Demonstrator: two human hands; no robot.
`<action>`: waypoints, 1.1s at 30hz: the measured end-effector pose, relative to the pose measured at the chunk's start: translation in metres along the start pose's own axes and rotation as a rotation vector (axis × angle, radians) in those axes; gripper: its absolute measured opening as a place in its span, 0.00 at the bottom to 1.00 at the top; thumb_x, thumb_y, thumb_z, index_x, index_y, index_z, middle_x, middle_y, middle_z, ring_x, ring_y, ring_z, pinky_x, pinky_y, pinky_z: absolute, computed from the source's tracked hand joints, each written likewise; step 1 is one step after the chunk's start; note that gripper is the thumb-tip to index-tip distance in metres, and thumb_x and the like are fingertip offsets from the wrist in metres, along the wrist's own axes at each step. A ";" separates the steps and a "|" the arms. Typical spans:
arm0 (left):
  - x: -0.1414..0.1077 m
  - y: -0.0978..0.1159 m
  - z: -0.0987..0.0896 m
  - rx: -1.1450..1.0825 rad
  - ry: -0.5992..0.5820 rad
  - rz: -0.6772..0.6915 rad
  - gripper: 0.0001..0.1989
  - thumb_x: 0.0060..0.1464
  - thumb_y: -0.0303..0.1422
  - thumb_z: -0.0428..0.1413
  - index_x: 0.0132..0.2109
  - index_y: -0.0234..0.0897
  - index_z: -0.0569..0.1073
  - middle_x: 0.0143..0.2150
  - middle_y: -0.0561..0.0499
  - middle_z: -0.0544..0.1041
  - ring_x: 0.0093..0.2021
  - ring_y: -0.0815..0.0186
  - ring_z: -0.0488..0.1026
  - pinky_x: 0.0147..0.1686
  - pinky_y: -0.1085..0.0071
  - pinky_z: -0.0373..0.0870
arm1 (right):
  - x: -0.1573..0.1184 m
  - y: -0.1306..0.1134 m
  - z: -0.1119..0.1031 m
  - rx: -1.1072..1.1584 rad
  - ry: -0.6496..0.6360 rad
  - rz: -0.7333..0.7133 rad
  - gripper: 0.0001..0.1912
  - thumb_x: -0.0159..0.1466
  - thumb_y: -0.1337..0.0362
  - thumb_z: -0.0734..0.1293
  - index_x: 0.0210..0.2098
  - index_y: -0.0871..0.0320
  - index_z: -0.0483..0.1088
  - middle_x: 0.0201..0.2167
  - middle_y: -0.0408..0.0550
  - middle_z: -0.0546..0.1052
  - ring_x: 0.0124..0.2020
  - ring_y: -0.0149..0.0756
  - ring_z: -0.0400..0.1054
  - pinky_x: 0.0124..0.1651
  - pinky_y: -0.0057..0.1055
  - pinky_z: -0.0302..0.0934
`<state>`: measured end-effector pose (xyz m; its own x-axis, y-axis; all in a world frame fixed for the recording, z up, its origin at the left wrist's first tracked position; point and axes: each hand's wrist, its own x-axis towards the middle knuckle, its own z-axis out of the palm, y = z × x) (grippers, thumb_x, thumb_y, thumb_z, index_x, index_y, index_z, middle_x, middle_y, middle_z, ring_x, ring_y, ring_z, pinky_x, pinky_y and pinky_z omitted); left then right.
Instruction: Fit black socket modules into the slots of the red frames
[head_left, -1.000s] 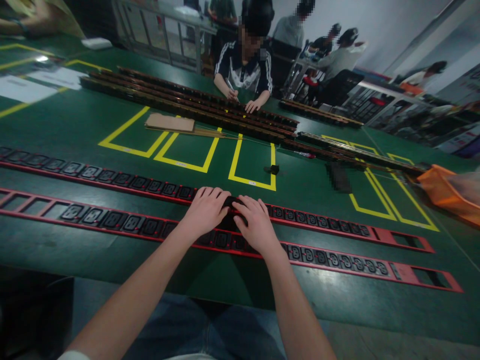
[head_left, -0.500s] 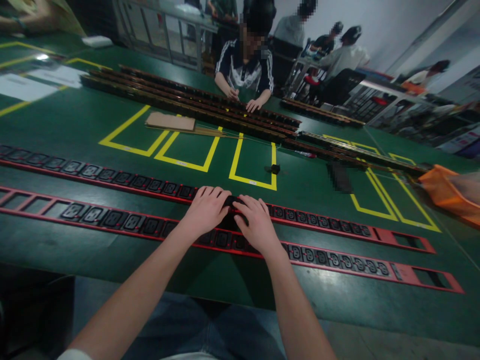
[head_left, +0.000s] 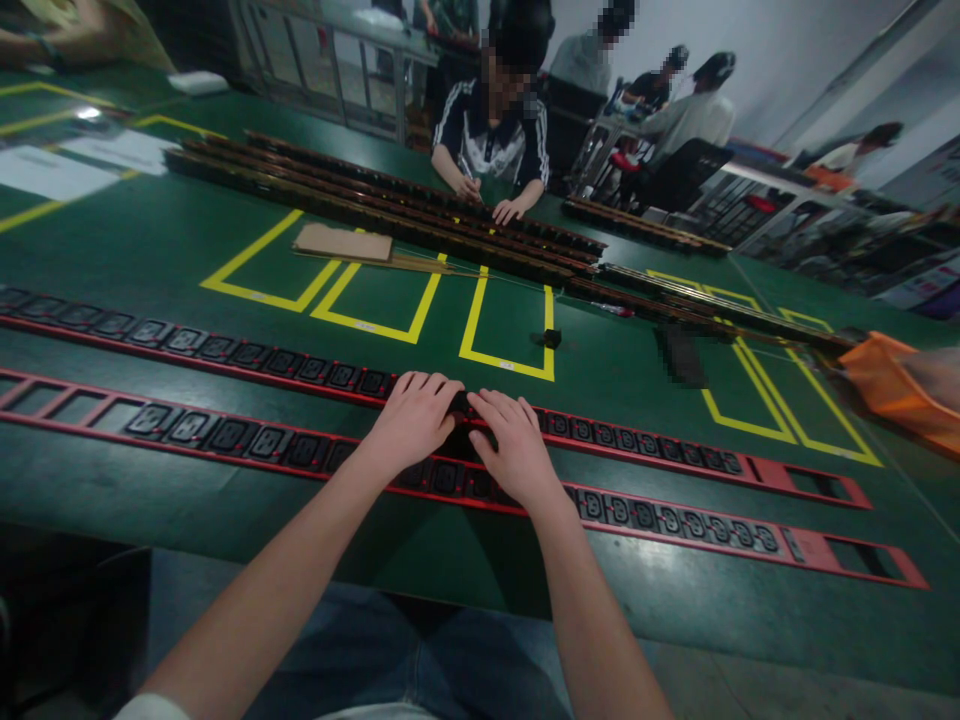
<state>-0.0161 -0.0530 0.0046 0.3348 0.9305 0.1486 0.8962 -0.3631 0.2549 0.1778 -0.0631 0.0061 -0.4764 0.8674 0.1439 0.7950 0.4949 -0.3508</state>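
Both hands are working at the far red strip: the left hand is curving its fingers over it, the right hand is bending alongside, and a small black part is showing between them. Whether either hand is actually gripping that part, I can't tell. As for progress, black sockets are filling the far strip's visible row, running out from both hands, though the stretch beneath them is hiding. Closer to the wearer than the hands, the near red strip is lying roughly alongside, carrying plenty of sockets too, but well left of the left hand several openings are sitting unfilled. Far right of the right hand, each strip is showing a larger open window. Beyond the right hand, a loose black piece is resting on the green table.
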 end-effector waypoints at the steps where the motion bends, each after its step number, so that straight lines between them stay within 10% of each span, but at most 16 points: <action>1: 0.000 0.001 0.000 0.000 0.001 -0.001 0.18 0.65 0.34 0.49 0.59 0.39 0.68 0.55 0.43 0.75 0.56 0.53 0.69 0.59 0.54 0.61 | 0.000 0.001 0.001 -0.005 0.001 -0.003 0.23 0.70 0.64 0.62 0.64 0.51 0.67 0.66 0.49 0.67 0.68 0.44 0.58 0.72 0.54 0.46; 17: -0.009 -0.056 -0.025 0.109 -0.184 -0.113 0.20 0.65 0.42 0.53 0.61 0.45 0.70 0.59 0.47 0.75 0.60 0.51 0.68 0.64 0.47 0.56 | 0.000 0.001 0.001 0.004 -0.002 0.004 0.20 0.70 0.64 0.63 0.61 0.52 0.70 0.66 0.48 0.67 0.69 0.44 0.57 0.72 0.55 0.45; 33: 0.018 -0.012 -0.022 0.250 -0.153 -0.072 0.19 0.62 0.38 0.57 0.58 0.40 0.71 0.52 0.43 0.77 0.53 0.49 0.73 0.52 0.55 0.65 | -0.001 -0.001 0.003 -0.035 0.054 0.048 0.29 0.68 0.64 0.63 0.68 0.51 0.61 0.71 0.51 0.58 0.72 0.47 0.50 0.73 0.57 0.42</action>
<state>-0.0269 -0.0325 0.0251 0.2905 0.9568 -0.0117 0.9568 -0.2903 0.0135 0.1765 -0.0641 0.0034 -0.4172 0.8912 0.1781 0.8296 0.4534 -0.3258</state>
